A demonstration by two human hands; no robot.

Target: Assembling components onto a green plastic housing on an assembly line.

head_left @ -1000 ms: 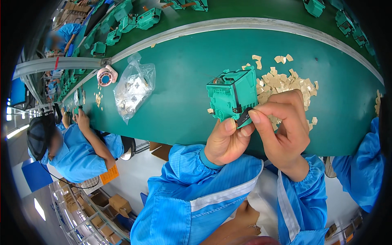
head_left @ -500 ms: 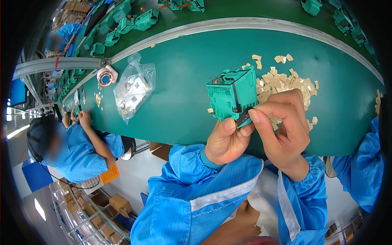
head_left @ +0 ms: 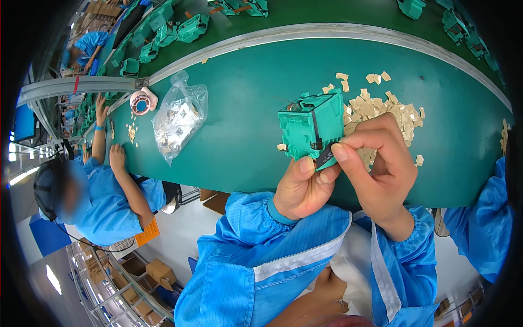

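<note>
We already have a flat black strip (head_left: 326, 158) against a boxy green plastic housing (head_left: 298, 132).
Above the green tabletop (head_left: 242, 109), our left hand (head_left: 303, 192) grips the housing's lower edge; our right hand (head_left: 381, 169) pinches the strip's end, so its placement looks unfinished.

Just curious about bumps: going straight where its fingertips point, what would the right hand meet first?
Probably the black strip, which the right hand seems to pinch, then the green housing; depth is hard to judge in one view.

The bag (head_left: 180, 124) lies on the table (head_left: 245, 98), left of the housing (head_left: 298, 131).
</note>
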